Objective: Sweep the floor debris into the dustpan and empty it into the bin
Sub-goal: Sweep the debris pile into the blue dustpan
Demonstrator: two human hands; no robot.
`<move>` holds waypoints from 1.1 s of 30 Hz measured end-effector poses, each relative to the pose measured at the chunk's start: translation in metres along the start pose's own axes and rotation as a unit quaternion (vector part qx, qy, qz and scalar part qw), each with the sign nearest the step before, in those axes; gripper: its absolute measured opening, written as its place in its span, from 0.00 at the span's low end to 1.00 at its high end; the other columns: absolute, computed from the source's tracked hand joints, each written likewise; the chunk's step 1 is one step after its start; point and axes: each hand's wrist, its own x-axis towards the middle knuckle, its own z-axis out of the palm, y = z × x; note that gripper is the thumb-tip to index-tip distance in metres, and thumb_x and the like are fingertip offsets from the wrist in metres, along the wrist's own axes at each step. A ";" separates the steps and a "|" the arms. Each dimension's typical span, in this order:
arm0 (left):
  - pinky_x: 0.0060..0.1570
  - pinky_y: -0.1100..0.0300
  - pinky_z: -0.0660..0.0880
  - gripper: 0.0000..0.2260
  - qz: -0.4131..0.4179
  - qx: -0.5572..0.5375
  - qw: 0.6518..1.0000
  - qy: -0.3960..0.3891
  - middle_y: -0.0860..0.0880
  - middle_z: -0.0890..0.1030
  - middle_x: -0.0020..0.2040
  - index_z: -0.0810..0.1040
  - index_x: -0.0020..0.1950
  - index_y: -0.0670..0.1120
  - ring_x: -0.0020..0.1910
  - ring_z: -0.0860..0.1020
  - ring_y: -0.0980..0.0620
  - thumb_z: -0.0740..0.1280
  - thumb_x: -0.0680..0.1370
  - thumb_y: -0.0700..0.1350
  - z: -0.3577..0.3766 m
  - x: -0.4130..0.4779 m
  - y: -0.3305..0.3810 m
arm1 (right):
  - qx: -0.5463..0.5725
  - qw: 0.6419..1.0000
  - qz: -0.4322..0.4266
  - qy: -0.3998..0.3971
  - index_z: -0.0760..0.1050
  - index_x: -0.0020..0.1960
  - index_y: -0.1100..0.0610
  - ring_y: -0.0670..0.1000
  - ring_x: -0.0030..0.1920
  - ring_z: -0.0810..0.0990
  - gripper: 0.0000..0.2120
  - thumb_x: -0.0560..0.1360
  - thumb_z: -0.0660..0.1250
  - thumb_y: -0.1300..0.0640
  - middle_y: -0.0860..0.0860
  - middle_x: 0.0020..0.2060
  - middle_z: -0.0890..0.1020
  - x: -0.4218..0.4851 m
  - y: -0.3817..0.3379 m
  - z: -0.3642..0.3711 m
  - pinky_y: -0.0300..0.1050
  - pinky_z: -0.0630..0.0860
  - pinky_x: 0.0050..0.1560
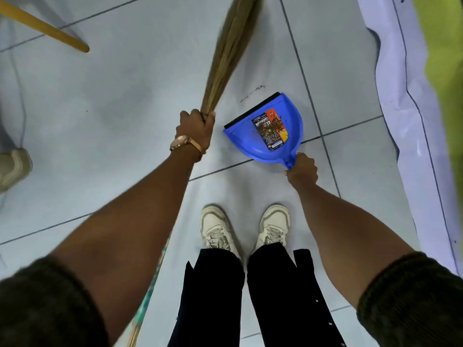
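A blue dustpan (265,131) with a black rubber lip and a paper label lies flat on the tiled floor, its lip pointing up-left. My right hand (302,171) grips its short handle. A thin line of dark debris (251,92) lies on the tile just beyond the lip. My left hand (196,130), with a watch on the wrist, is closed around the neck of a straw broom (230,53); its bristles stretch away toward the top of the view, left of the debris. The broom's handle runs back under my left arm. No bin is in view.
My two white shoes (245,227) stand just behind the dustpan. A white sheet (411,121) with a green cover edges the floor on the right. A wooden leg (45,28) slants in at top left, and another person's shoe (13,167) is at the left edge.
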 end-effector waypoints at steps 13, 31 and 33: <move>0.51 0.39 0.78 0.21 -0.007 0.073 0.988 -0.135 0.33 0.78 0.52 0.69 0.56 0.44 0.49 0.79 0.30 0.53 0.78 0.61 0.025 0.040 -0.051 | 0.052 0.996 0.038 0.055 0.75 0.60 0.60 0.62 0.57 0.80 0.15 0.74 0.68 0.67 0.60 0.56 0.81 0.029 0.034 -0.016 0.54 0.76 0.57; 0.42 0.44 0.78 0.22 0.039 -0.080 0.993 -0.078 0.37 0.82 0.40 0.73 0.41 0.44 0.40 0.80 0.34 0.53 0.75 0.62 -0.014 -0.085 -0.057 | 0.080 0.996 0.034 0.027 0.75 0.58 0.62 0.62 0.59 0.78 0.14 0.73 0.68 0.67 0.59 0.57 0.79 0.000 -0.003 0.004 0.53 0.76 0.58; 0.44 0.37 0.79 0.20 -0.017 -0.119 0.991 -0.052 0.32 0.81 0.43 0.73 0.40 0.44 0.40 0.79 0.30 0.56 0.76 0.61 -0.022 -0.069 -0.066 | 0.073 0.996 0.034 0.030 0.75 0.57 0.61 0.62 0.58 0.78 0.13 0.74 0.67 0.67 0.59 0.57 0.79 -0.002 -0.001 0.003 0.53 0.76 0.58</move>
